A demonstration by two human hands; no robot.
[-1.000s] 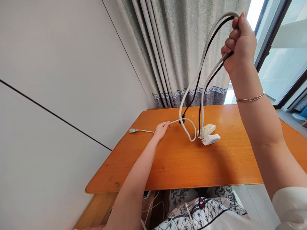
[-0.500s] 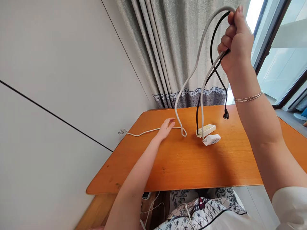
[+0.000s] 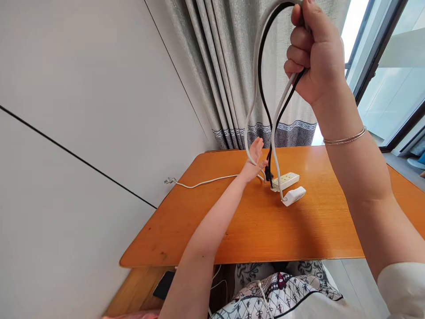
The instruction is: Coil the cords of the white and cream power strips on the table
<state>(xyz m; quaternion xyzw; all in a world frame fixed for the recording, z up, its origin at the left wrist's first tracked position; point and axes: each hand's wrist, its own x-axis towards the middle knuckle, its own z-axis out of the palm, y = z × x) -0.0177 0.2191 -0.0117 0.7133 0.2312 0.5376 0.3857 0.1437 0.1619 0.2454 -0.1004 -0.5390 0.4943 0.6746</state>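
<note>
My right hand point(image 3: 310, 53), raised high over the table, is closed around a white cord point(image 3: 255, 75) and a black cord point(image 3: 260, 57) together. Both hang in loops from the fist. Below, they lead to two power strips: a cream one point(image 3: 288, 180) and a white one point(image 3: 294, 196) tilted on the tabletop. The black plug point(image 3: 269, 174) hangs beside the cream strip. My left hand point(image 3: 255, 157) is open, fingers stretched upward, beside the hanging white cord and near the black plug. At the table's left edge lies the white cord's plug point(image 3: 170, 180).
The orange wooden table point(image 3: 199, 221) stands against a pale wall panel point(image 3: 83, 88). A grey curtain point(image 3: 229, 66) hangs behind it, with a glass door point(image 3: 392, 66) at the right. A dark phone-like object point(image 3: 164, 284) lies below the front edge, near thin white cables.
My left hand has moved right and away from me, its fingers now pointing up. My right hand has shifted left. The black plug has swung left and down to the cream strip.
</note>
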